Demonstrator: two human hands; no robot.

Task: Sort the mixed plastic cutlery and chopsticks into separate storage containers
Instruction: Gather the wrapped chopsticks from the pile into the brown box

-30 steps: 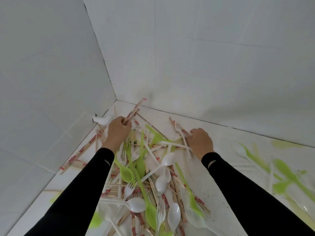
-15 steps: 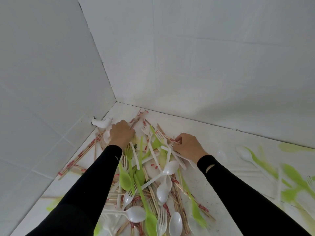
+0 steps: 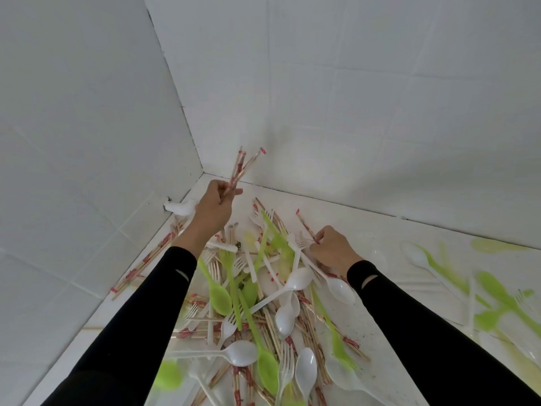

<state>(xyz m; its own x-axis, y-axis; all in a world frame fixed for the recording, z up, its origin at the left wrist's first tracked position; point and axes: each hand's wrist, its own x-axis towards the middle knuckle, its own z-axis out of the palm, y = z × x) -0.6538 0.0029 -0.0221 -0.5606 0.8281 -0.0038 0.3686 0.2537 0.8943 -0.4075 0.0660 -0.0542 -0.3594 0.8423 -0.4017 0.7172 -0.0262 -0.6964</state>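
Loose chopsticks [image 3: 140, 265]: in red-printed paper sleeves, along the foot of the left tiled wall, at 9 o'clock of the pile.
White lump [image 3: 178, 208]: at the wall foot, 11 o'clock of the pile, just beside the left wrist; nature not clear.
Left hand [image 3: 213, 206]: black sleeve, above the pile's far edge at 11 o'clock; fingers curled round a bundle of chopsticks [image 3: 241, 168], ends fanned toward 1 o'clock against the wall corner.
Pile of cutlery [image 3: 263, 303]: heaped on the white counter [image 3: 366, 227] between both forearms; green and white spoons, forks and sleeved chopsticks, all crossed over one another.
Green spoon [image 3: 218, 294]: bowl toward 5 o'clock, just beside the left forearm.
White spoon [image 3: 240, 353]: at 6 o'clock of the pile, bowl toward 3 o'clock.
Right hand [image 3: 333, 247]: black sleeve, low on the pile's edge at 2 o'clock; thumb and fingers pinching a single chopstick [image 3: 306, 227], free end toward 11 o'clock.
Scattered spoons [image 3: 439, 268]: green and white, on the counter at 3 o'clock, well apart from the pile, blurred.
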